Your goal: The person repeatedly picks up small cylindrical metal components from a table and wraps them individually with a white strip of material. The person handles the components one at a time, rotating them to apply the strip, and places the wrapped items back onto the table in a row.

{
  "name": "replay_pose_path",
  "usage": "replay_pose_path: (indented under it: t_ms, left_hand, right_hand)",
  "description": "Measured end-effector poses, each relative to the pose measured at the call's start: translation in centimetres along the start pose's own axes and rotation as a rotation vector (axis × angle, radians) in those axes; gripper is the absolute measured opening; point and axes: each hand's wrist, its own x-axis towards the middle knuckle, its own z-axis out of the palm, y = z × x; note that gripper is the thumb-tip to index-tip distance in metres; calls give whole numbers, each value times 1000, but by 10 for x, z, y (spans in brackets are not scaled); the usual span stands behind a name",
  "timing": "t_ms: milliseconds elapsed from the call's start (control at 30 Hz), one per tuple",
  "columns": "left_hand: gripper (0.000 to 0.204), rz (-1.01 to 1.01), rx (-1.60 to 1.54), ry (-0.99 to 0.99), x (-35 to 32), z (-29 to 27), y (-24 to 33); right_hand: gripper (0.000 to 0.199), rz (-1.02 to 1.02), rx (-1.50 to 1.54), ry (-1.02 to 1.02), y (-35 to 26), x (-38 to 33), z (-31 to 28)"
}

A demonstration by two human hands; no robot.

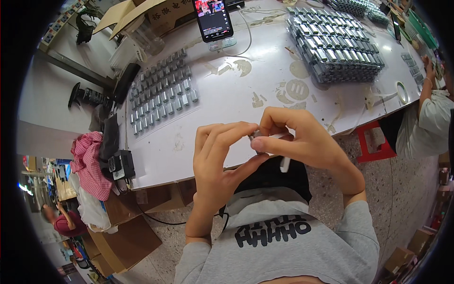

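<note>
My two hands meet over the near edge of the table, in front of my body. Between their fingertips is a small grey metal part, mostly covered by the fingers. My left hand pinches it from the left, thumb below and fingertips above. From the right, my right hand closes on the same part with its thumb and curled fingers. A short white strip shows under my right hand; whether that hand holds it I cannot tell. Rows of small shiny metal cylinders stand in a clear tray at the left.
A tall stack of clear trays filled with metal parts stands back right. A phone leans upright at the back, near a cardboard box. A tape roll lies far right, near another person's arm. A red stool stands below.
</note>
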Motion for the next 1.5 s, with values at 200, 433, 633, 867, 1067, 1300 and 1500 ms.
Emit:
replay_pose_path:
  t_ms: [200, 433, 633, 867, 1067, 1300, 1500]
  left_hand:
    - [44, 60, -7, -58, -2, -5, -3]
    - [40, -71, -287, -20, -1, 0, -5]
    - [41, -118, -370, -29, 0, -1, -2]
    - [43, -121, -456, -12, 1, -2, -4]
    - [44, -65, -526, 20, 2, 0, -8]
    - [46, -30, -530, 67, 2, 3, -9]
    - [47, -53, -646, 107, 0, 7, -9]
  right_hand:
    - [16, -21, 59, -134, -6, -3, -16]
    - [13, -44, 127, -144, -10, 1, -16]
    - [16, -172, 50, -93, -2, 3, -16]
    - [15, -160, 58, -95, -6, 7, -14]
    - [14, -111, 101, -86, -10, 8, -14]
    - [15, -70, 140, -73, -13, 9, -13]
    - [16, -142, 185, -92, -1, 12, -9]
